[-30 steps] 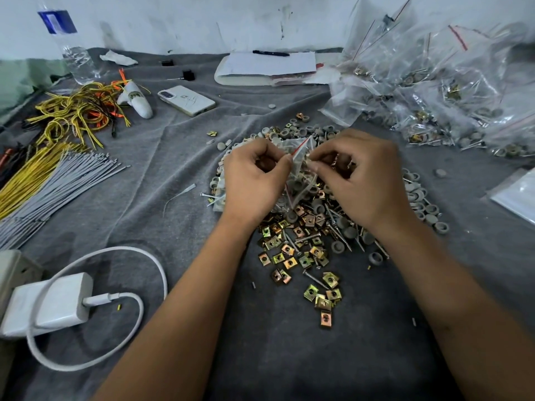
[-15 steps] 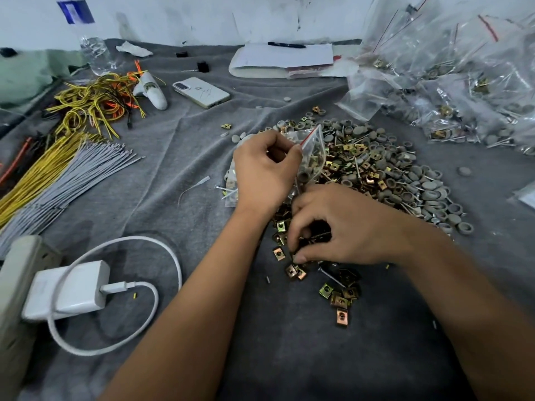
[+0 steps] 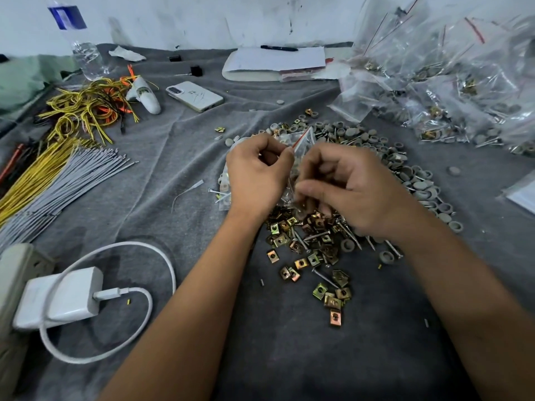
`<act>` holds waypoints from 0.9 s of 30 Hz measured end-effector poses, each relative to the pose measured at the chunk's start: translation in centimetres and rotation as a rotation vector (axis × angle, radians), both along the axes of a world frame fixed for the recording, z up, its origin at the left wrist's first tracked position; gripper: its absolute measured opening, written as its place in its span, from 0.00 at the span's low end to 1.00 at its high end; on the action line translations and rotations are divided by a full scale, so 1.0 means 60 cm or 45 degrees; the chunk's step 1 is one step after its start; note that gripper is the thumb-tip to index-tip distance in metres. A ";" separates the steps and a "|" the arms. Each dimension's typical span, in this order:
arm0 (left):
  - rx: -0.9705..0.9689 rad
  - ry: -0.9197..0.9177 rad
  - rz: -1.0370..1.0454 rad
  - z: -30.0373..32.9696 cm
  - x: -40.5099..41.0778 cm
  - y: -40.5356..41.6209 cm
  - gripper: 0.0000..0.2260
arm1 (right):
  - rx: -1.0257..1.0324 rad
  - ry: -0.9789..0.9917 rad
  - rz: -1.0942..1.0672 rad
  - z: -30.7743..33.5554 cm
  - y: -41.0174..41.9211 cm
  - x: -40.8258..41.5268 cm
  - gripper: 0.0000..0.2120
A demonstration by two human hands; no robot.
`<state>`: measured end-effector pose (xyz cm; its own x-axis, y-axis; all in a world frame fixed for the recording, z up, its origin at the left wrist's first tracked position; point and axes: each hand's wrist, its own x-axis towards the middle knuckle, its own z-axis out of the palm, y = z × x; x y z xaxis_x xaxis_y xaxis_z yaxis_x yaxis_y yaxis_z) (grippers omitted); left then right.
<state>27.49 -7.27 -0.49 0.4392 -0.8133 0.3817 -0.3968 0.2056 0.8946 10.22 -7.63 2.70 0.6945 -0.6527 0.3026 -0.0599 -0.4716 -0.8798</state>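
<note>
My left hand (image 3: 256,176) pinches the mouth of a small clear zip bag (image 3: 301,140) with a red strip, held over a heap of hardware. My right hand (image 3: 347,189) is just right of it, fingers curled at the bag's side; whether it holds a small part I cannot tell. Below both hands lies a pile of brass-coloured clip nuts (image 3: 307,256) mixed with screws (image 3: 324,277). Grey round caps (image 3: 419,180) spread to the right and behind the bag. All lie on a grey cloth (image 3: 289,357).
Filled clear bags (image 3: 448,82) pile up at the back right. Yellow and grey wires (image 3: 49,180) lie at the left, a white charger with cable (image 3: 60,299) at the near left. A phone (image 3: 194,96), a water bottle (image 3: 78,39) and papers with a pen (image 3: 278,60) sit at the back.
My right hand has come up from the clip nuts to the side of the bag. My left hand kept holding the bag in place.
</note>
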 end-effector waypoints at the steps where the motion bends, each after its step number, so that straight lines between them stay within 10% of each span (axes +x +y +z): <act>1: 0.001 0.003 -0.002 0.000 0.000 0.001 0.08 | 0.034 -0.082 -0.068 0.000 -0.003 -0.002 0.05; 7: 0.002 0.023 -0.001 0.000 -0.002 0.003 0.09 | -0.024 -0.101 -0.305 -0.004 -0.018 -0.014 0.06; 17: 0.006 0.032 0.023 0.000 0.000 0.001 0.07 | -0.454 0.705 0.089 -0.013 -0.010 -0.004 0.07; 27: 0.003 0.019 0.004 -0.003 0.000 0.001 0.06 | -0.406 0.826 0.142 -0.010 -0.010 -0.006 0.06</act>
<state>27.50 -7.23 -0.64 0.4472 -0.8131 0.3727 -0.3838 0.2020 0.9011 9.85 -8.25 2.11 0.8556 -0.5168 -0.0290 -0.4595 -0.7325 -0.5023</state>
